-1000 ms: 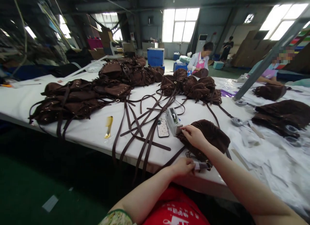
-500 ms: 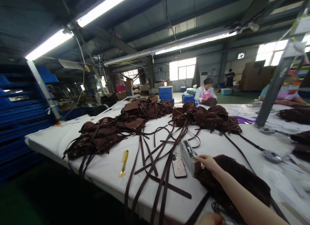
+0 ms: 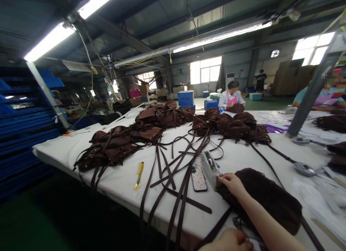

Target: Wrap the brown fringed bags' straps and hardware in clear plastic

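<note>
My right hand (image 3: pixel 231 183) reaches over a dark brown fringed bag (image 3: pixel 273 197), fingers pinched at the near end of a grey tape dispenser (image 3: pixel 209 168). Whatever lies between those fingertips is too small to make out. At the bottom edge, my left hand (image 3: pixel 229 239) is closed, with a white slip (image 3: pixel 255 245) at its fingertips, partly cut off by the frame. The bag lies on the white-covered table under my right forearm. Left of the dispenser rests a phone in a patterned case (image 3: pixel 199 179).
Brown straps (image 3: pixel 180 204) trail across the table and over its front edge. A yellow comb (image 3: pixel 138 175) lies to their left. Bag piles (image 3: pixel 116 146) sit farther back. A metal post (image 3: pixel 304 107) rises at right. A co-worker (image 3: pixel 231 98) sits across the table.
The view has shifted slightly, so the table items appear a little higher. My left hand shows more at the bottom edge. My right hand stays at the dispenser's near end.
</note>
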The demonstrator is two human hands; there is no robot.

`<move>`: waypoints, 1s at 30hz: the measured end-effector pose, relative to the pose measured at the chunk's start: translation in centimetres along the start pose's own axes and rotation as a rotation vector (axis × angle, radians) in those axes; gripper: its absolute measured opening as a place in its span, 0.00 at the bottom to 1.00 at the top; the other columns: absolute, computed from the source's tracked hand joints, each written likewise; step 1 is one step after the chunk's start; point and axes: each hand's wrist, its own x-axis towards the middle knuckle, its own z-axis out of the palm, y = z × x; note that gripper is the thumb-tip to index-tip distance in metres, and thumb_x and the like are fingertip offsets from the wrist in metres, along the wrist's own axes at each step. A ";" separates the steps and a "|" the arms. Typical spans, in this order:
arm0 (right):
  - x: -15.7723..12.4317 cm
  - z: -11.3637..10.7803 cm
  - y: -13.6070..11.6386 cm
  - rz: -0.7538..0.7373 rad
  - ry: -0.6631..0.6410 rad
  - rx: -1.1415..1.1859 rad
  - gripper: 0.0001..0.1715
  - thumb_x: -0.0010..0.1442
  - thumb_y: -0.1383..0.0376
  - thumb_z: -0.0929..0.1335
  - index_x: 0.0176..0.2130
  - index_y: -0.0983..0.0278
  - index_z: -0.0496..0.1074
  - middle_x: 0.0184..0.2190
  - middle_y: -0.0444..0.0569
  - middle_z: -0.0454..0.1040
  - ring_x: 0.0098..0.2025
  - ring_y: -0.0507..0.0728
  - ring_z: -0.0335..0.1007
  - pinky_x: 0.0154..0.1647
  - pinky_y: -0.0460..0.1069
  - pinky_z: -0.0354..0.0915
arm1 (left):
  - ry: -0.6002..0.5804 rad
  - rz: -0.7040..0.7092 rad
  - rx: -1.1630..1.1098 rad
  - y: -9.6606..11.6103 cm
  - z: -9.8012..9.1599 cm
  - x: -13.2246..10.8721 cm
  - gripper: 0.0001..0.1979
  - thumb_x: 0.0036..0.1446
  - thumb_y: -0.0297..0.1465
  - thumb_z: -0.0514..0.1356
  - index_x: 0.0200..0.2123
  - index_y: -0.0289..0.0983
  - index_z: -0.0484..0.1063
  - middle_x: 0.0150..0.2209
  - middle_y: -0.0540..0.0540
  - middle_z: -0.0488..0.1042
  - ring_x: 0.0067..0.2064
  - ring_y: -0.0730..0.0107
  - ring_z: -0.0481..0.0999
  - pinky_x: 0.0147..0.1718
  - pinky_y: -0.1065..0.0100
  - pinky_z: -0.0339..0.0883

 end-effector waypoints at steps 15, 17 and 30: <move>-12.7 -10.9 -5.2 0.171 -0.019 0.361 0.21 0.56 0.49 0.67 0.35 0.65 0.73 0.24 0.46 0.74 0.18 0.47 0.63 0.15 0.42 0.55 | -0.095 0.190 -0.277 0.6 0.4 1.5 0.14 0.58 0.38 0.51 0.29 0.34 0.68 0.22 0.53 0.68 0.17 0.80 0.59 0.18 0.76 0.55; -16.0 -10.3 -4.0 0.289 -0.098 0.373 0.21 0.55 0.50 0.68 0.33 0.65 0.73 0.22 0.45 0.73 0.17 0.47 0.62 0.15 0.41 0.55 | -0.107 0.221 -0.290 0.6 0.3 1.6 0.15 0.58 0.38 0.50 0.28 0.34 0.68 0.22 0.53 0.68 0.17 0.81 0.59 0.17 0.76 0.55; -21.2 -5.4 -0.4 0.615 -0.060 0.552 0.24 0.48 0.48 0.70 0.32 0.66 0.73 0.22 0.45 0.73 0.14 0.45 0.59 0.12 0.41 0.52 | -0.010 0.378 -0.012 0.5 0.7 1.2 0.14 0.60 0.34 0.49 0.32 0.34 0.72 0.27 0.49 0.73 0.27 0.75 0.69 0.27 0.75 0.61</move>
